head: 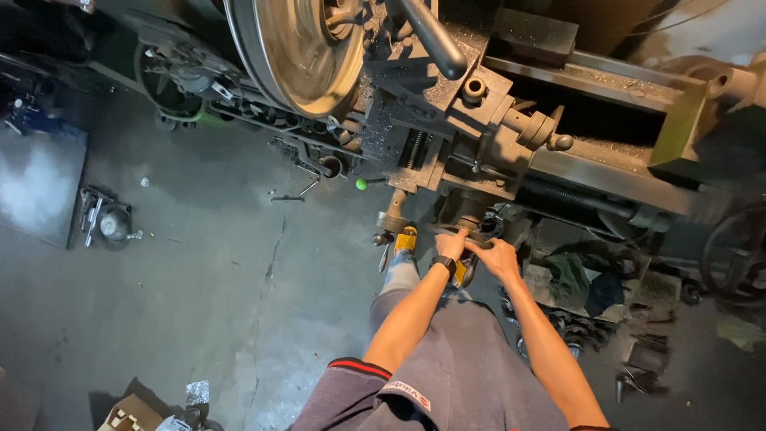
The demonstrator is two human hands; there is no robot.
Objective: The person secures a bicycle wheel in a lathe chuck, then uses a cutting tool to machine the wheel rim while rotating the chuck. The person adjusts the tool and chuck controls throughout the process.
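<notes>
Grey, chip-strewn iron fills the top of the view: a lathe (511,136) runs from 11 o'clock to 3 o'clock, with a big polished faceplate (295,52) at 12 o'clock and a dark lever handle (431,32) just to its right. Below the carriage, near the middle of the frame, sits a round handwheel (467,219) on the apron, and both hands meet there. The left hand (452,243), with a black wristwatch (443,264) on its wrist, is curled over the near rim of the handwheel, fingers closed around it. The right hand (496,255) lies just beside it at 3 o'clock of the left, touching the same rim, its fingers bent over the edge; how tightly it grips I cannot tell. Both forearms reach up from 6 o'clock, over grey trousers (471,367) and a shoe with a yellow toe (406,239). A small green ball knob (361,184) sticks out at 10 o'clock from the hands. On the concrete floor (207,271), at 9 o'clock, lies a small metal part (112,223) beside a dark flat plate (40,183). A heap of scrap pieces (606,319) rests at 4 o'clock, under the lathe bed, and a spoked wheel (734,255) shows at the right edge.
</notes>
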